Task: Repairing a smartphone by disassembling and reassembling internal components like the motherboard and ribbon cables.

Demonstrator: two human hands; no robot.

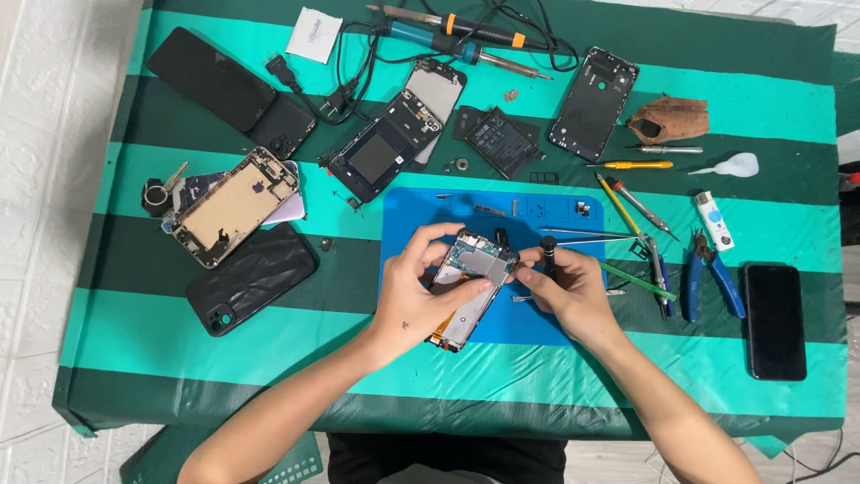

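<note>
From the head camera, the left hand has its grip closed around an opened phone with bare circuit board over the blue rectangular work mat, while the right hand pinches a small black-handled screwdriver at the phone's top edge. The driver should probably stay upright with the phone braced firmly. Thin metal tweezers, blue-handled pliers and a black rubbery phone case crowd the green striped tabletop beside the elbows.

Tablecloth green striped, dk/lt; mat blue; pliers blue handles; case blk
</note>
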